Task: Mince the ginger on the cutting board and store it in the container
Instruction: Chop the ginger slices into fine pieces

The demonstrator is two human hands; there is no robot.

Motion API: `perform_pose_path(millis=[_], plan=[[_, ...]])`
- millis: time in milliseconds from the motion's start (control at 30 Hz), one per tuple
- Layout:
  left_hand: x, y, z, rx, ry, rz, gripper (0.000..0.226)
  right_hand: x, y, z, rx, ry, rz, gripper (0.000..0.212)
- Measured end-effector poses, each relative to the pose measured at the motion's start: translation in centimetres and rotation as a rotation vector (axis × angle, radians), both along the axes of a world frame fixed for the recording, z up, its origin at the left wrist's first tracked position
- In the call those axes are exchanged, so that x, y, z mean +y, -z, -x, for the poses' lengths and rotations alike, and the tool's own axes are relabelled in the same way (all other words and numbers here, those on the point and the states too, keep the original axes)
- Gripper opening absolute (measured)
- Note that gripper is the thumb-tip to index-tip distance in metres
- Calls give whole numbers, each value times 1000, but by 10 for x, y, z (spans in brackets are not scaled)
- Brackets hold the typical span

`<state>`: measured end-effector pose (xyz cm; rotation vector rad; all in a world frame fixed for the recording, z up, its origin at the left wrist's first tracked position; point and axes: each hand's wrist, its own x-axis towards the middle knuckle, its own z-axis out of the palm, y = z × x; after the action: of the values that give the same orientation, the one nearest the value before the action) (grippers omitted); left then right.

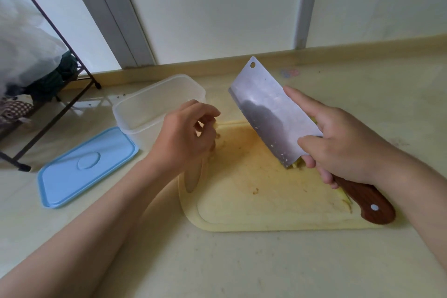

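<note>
Two hands are busy: the left hand [183, 139] is pinching ginger bits [216, 125] beside the container [154, 87], at the far-left corner of the cutting board [254, 210]; the right hand [350, 145] is gripping the cleaver [268, 109].

No legible text, label, brand or number showing anywhere. Small pink-and-blue mark [290, 72] sitting on countertop [377, 109] near back edge, appearing too blurred to read.
</note>
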<state>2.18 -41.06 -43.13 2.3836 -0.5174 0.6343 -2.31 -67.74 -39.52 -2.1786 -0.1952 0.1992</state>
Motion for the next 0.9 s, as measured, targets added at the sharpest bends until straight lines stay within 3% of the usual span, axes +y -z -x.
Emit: perform_pose_path(millis=[400, 533, 667, 900], plan=[[4, -3, 26, 113, -123, 46, 36, 2, 1, 3, -51, -25, 35, 92], [-7, -10, 44, 272, -188, 206, 31, 3, -2, 6, -45, -36, 33, 91], [-37, -11, 69, 392, -93, 281, 27, 2, -8, 10, -22, -44, 46, 91], [-61, -8, 76, 434, 4, 157, 28, -7, -24, 28, -12, -9, 70, 93]])
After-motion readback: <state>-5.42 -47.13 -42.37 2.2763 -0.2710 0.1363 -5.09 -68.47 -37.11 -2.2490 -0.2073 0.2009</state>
